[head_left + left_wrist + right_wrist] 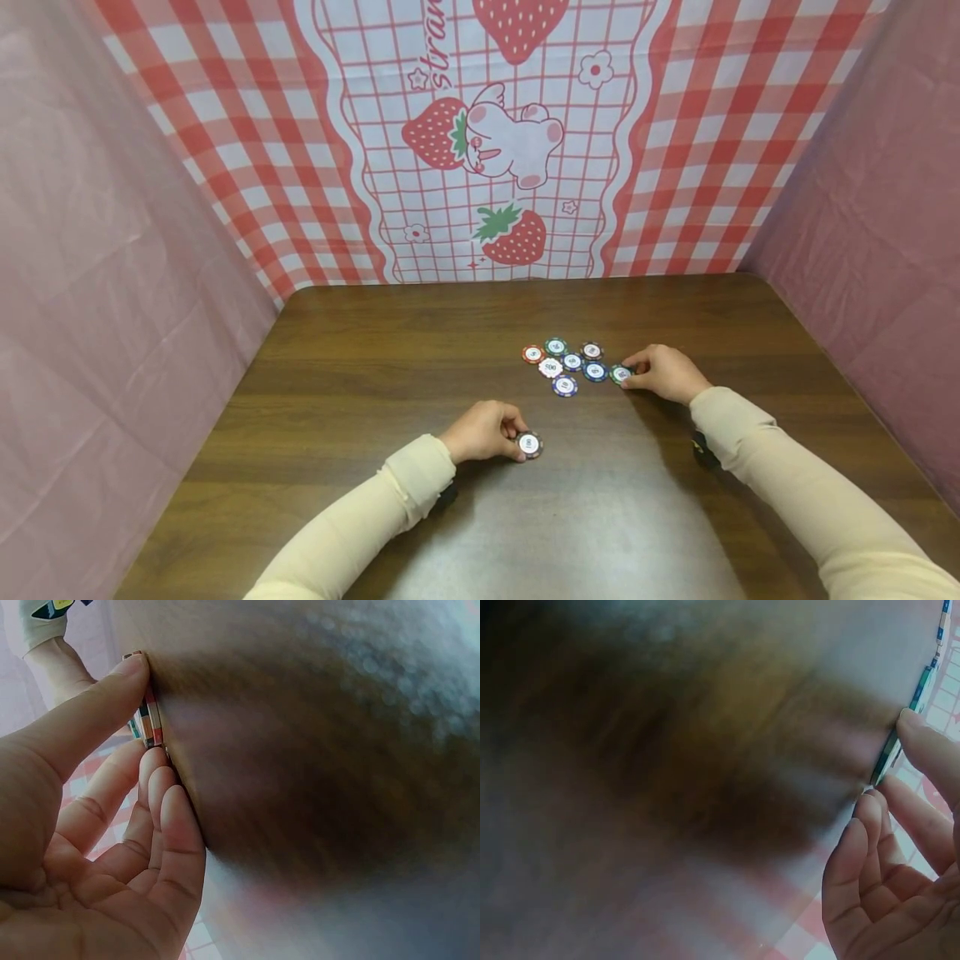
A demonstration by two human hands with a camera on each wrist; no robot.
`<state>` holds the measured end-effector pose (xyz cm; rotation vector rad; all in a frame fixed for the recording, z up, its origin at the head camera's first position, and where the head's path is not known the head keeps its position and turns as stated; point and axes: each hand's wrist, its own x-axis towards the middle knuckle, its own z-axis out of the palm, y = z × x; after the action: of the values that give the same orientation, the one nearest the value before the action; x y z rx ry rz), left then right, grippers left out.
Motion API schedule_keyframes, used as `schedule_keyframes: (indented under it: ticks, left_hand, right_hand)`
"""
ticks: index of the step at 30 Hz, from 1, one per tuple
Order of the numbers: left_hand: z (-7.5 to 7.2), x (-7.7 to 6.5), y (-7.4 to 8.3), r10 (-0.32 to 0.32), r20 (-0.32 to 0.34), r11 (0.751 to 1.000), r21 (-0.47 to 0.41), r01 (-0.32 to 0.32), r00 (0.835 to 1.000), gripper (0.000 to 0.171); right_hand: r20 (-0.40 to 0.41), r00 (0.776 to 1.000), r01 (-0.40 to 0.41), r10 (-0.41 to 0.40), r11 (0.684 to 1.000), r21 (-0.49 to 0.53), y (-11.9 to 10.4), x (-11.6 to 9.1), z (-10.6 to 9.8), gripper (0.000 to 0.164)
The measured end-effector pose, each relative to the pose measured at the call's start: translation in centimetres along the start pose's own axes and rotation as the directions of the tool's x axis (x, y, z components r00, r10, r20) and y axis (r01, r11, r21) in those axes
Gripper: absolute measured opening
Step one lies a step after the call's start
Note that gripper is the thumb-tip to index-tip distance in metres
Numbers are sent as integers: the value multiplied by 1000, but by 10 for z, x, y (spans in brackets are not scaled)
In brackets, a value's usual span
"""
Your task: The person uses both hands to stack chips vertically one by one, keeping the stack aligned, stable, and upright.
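My left hand [486, 431] pinches a dark poker chip marked 100 [529, 444] between thumb and fingers, low over the near middle of the table. Striped edges [151, 720] show at those fingertips in the left wrist view; whether it is one chip or a small stack, I cannot tell. Farther off to the right, my right hand [666, 372] pinches a green-edged poker chip [621, 374] lying flat at the right end of a loose cluster. That cluster holds a white 500 chip [551, 367], a red chip [533, 354], a green chip [556, 346] and blue ones [596, 371].
Another blue chip [565, 385] lies at the cluster's near side, and a dark chip [592, 350] at its far side. The brown wooden table [360, 350] ends at a strawberry-print cloth [517, 150]. Pink cloth [112, 292] hangs along both sides.
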<state>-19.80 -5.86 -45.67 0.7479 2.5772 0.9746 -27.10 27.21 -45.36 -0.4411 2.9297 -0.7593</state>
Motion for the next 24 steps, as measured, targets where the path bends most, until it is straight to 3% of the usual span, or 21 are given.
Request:
schedule_keyframes:
  ticks: [14,24]
  left_hand:
    - [1,1,-3,2,2,1000,-12,-2,1000,26]
    - [2,1,-3,5,1,1000,-21,-5,1000,26]
  right_hand:
    - [-57,998,33,-38,996,-79,-1,-3,-1,32]
    - [-51,999,-3,6,998,64,-7,-5,-7,36]
